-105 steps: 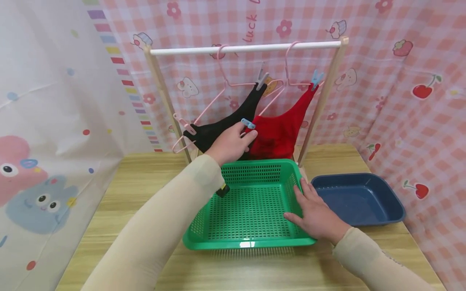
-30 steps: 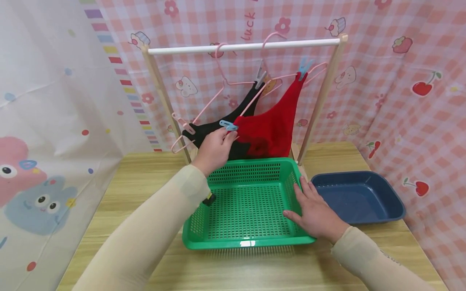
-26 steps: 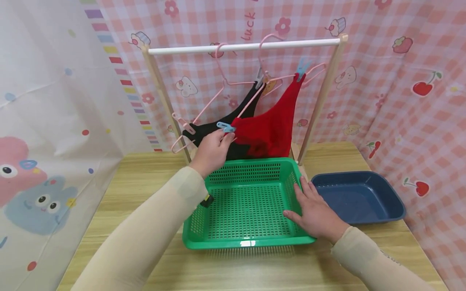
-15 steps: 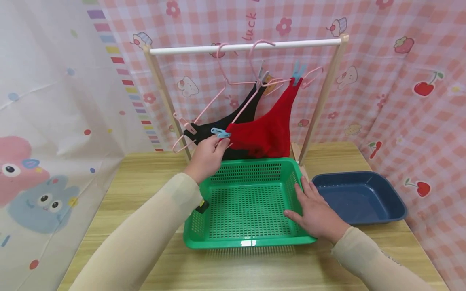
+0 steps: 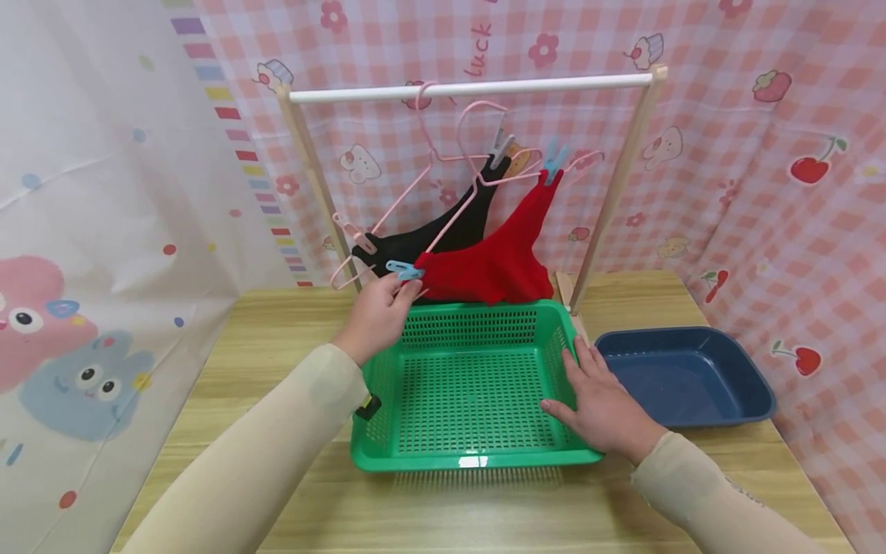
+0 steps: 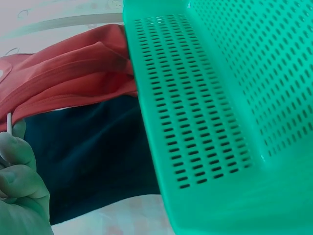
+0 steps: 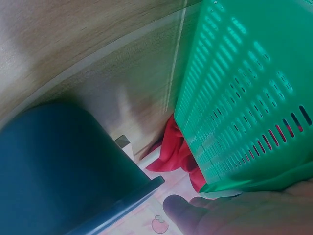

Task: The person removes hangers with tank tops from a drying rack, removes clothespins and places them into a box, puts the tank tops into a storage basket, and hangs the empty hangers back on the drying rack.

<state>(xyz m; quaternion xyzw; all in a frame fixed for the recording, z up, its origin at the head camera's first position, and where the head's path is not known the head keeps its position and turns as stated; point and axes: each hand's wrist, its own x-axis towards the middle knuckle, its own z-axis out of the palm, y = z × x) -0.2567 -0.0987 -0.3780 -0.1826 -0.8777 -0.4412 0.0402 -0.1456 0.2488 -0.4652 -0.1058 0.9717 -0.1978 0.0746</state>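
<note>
My left hand [image 5: 377, 315] pinches the lower left end of a pink clothes hanger [image 5: 453, 218], just below a blue clothespin [image 5: 404, 269]. A red garment, apparently briefs [image 5: 491, 265], hangs from it, its other corner held by a second blue clothespin [image 5: 554, 163]. The hanger's hook is off the rod, lower and in front. In the left wrist view, the hanger's tip pokes from my fingers beside the red cloth [image 6: 73, 73]. My right hand [image 5: 598, 404] rests with spread fingers on the right rim of a green basket [image 5: 477, 462].
Behind, a black garment [image 5: 398, 250] hangs on another pink hanger from the white rod [image 5: 471, 90], clipped with pink and grey clothespins. A dark blue basin [image 5: 681, 385] stands right of the basket on the wooden table [image 5: 277, 338]. Patterned curtains enclose the back and sides.
My left hand has drawn the hanger with the red garment left and down. Its hook, on the rod at first, has come off. My right hand has stayed on the basket.
</note>
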